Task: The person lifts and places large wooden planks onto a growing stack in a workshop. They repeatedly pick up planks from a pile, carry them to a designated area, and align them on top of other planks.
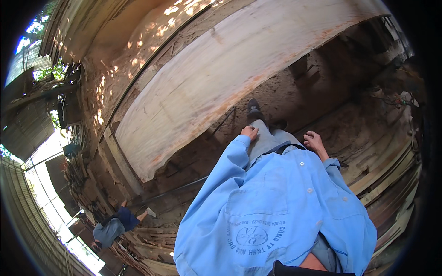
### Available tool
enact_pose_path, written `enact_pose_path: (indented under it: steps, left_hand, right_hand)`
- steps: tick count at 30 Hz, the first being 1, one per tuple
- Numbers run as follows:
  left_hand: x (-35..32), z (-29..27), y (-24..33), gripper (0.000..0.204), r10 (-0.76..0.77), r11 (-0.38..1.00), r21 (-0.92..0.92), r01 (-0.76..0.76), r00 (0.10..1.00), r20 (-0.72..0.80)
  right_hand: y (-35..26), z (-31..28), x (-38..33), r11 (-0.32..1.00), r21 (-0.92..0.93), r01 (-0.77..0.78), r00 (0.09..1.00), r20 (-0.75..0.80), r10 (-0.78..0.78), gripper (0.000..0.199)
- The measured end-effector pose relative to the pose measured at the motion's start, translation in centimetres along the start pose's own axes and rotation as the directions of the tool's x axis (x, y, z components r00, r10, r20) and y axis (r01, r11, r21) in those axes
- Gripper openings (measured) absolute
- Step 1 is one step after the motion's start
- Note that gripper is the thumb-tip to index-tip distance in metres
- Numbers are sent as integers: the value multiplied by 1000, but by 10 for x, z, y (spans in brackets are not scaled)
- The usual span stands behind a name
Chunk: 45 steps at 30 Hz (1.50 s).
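Observation:
My left hand hangs by my left thigh, fingers loosely curled, holding nothing. My right hand hangs at my right side with fingers apart and nothing in it. I wear a light blue long-sleeved work shirt and grey trousers, and one dark shoe steps forward on the sawdust-covered ground. A very large pale sawn log slab lies just ahead and to the left of my feet.
Stacked planks and boards lie along the right. A thin metal rail runs across the ground. Another person in blue crouches at the lower left beside piled timber. A corrugated roof edge and bright opening are at far left.

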<state>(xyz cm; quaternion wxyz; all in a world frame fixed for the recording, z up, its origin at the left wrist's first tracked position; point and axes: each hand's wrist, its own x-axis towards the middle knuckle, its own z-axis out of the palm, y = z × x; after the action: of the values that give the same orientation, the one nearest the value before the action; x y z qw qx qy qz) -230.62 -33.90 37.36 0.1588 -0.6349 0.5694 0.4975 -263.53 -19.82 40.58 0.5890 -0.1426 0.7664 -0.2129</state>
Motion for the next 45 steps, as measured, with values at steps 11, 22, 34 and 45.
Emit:
enact_pose_path:
  steps: [11, 22, 34, 45]
  left_hand:
    - [2, -4, 8, 48, 26, 999, 47, -26, 1000, 8]
    - [7, 1, 0, 47, 46, 998, 52, -46, 999, 3]
    - [6, 3, 1, 47, 6, 1000, -22, -6, 1000, -4]
    - [3, 1, 4, 48, -1, 999, -53, 1, 1000, 0]
  right_hand:
    - [-6, -3, 0, 999, 4, 38, 999, 3, -38, 48]
    - [2, 1, 1, 999, -2, 42, 999, -1, -42, 47]
    - [-1, 2, 4, 999, 24, 24, 999, 32, -25, 46]
    - [-2, -1, 11, 999, -32, -12, 1000, 25, 13, 49]
